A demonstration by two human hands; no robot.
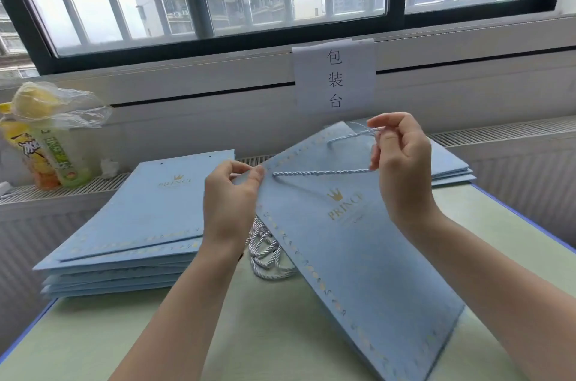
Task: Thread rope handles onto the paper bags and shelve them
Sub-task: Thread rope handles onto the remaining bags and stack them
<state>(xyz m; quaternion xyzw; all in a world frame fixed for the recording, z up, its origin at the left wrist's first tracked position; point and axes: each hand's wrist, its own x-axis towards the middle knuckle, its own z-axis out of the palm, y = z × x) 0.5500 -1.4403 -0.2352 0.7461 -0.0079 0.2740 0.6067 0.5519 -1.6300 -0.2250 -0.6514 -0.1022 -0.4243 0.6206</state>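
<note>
A flat light-blue paper bag (352,243) with a gold crown print is held tilted above the table. My left hand (232,203) pinches its top edge near a punched hole. A pale blue twisted rope handle (321,172) runs across the bag's upper face from a hole towards my right hand (402,162), which pinches the rope's end above the bag's top corner. A bundle of loose rope handles (268,253) lies on the table under the bag.
A stack of flat blue bags (134,224) lies on the left of the green table (249,334); another stack (452,168) sits behind my right hand. A drink bottle under a plastic bag (46,143) stands on the radiator ledge, left. A paper sign (335,78) hangs below the window.
</note>
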